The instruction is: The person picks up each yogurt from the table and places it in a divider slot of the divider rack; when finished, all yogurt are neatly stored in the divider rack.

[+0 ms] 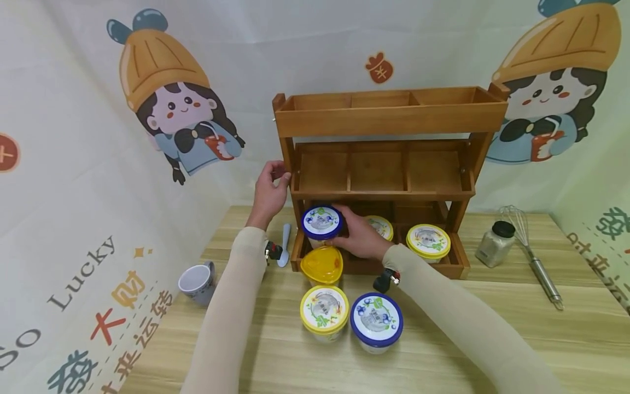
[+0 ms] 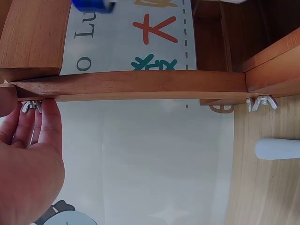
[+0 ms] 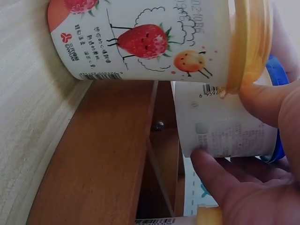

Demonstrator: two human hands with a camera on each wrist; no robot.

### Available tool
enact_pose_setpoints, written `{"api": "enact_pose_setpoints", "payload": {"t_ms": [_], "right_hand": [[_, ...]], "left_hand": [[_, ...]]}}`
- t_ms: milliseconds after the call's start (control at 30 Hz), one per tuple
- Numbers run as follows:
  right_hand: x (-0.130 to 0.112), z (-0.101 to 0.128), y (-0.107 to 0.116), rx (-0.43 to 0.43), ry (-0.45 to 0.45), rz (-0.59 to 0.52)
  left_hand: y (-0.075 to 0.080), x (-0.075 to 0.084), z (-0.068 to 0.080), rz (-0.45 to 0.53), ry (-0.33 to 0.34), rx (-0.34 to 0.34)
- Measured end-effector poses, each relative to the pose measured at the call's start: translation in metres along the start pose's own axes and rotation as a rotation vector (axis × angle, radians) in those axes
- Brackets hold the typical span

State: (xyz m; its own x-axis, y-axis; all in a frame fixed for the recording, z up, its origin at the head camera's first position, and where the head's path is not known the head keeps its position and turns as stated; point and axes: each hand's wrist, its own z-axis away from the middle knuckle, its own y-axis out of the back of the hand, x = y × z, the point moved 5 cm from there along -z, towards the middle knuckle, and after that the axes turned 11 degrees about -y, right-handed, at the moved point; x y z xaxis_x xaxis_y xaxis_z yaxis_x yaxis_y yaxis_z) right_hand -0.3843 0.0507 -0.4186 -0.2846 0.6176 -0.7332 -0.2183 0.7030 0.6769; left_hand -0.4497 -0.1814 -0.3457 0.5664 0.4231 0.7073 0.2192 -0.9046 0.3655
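A pale wood-grain table (image 1: 492,334) fills the lower half of your head view, boxed in by white cloth walls printed with cartoon girls in orange hats and coloured lettering. At centre stands a three-tier wooden rack (image 1: 389,117); its two upper tiers show only bare compartments. Your left hand (image 1: 269,189) grips the rack's left upright at mid-height, fingers curled round the post beside a wing nut (image 2: 31,107) in the left wrist view. Your right hand (image 1: 358,236) holds the blue-lidded cup (image 1: 321,221) at the bottom tier's left compartment, fingers wrapped round its side; the right wrist view shows thumb and fingertips on its printed wall. Two yellow-lidded cups (image 1: 427,241) sit further right in that tier. Just in front of the rack stands a yellow-topped strawberry cup (image 1: 322,265), and nearer you a yellow-lidded cup (image 1: 324,310) touches another blue-lidded one (image 1: 376,320). At left lie a pale spoon (image 1: 285,244) and a mug (image 1: 197,282); at right, a jar (image 1: 495,244) and whisk (image 1: 534,257).
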Motion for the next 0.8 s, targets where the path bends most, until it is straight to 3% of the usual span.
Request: {"api": "enact_pose_setpoints", "payload": {"t_ms": [800], "right_hand": [[0.01,-0.019,-0.026,-0.052,0.008,0.103]], "left_hand": [[0.0,0.001,0.001,0.003,-0.006,0.008]]}}
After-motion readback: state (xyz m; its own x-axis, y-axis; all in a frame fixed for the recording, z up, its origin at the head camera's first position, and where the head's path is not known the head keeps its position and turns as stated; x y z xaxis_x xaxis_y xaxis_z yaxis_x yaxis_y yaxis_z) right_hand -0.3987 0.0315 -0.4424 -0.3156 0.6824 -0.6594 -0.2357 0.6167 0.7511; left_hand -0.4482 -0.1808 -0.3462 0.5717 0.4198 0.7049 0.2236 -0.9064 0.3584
